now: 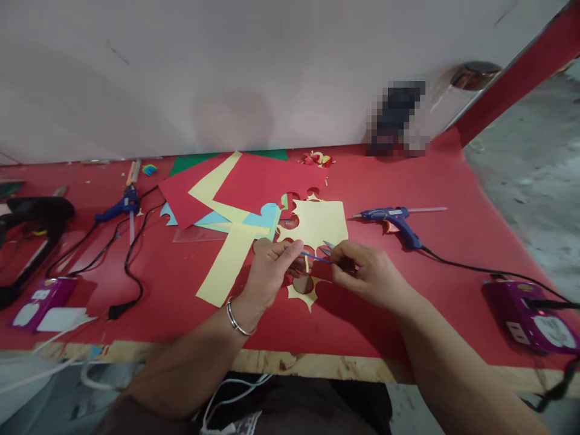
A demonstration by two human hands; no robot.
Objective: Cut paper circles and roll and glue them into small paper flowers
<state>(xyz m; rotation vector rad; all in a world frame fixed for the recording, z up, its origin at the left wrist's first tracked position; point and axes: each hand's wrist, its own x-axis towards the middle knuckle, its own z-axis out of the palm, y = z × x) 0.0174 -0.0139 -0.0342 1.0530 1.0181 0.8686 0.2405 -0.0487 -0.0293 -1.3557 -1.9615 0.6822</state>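
Observation:
My left hand, with a silver bracelet at the wrist, pinches one end of a thin blue strip between thumb and fingers. A narrow yellow piece hangs beside those fingertips. On the right, my right hand is closed at the strip's other end, around scissors whose pointed metal blades stick out toward the left; their handles are hidden in the fingers. Under and behind the hands lie a yellow sheet with cut-out curves and a jagged yellow scrap.
Red sheets and a yellow strip lie at centre-left. A blue glue gun rests on the right, another on the left. Purple power boxes and cables flank the red table. A white wall stands behind.

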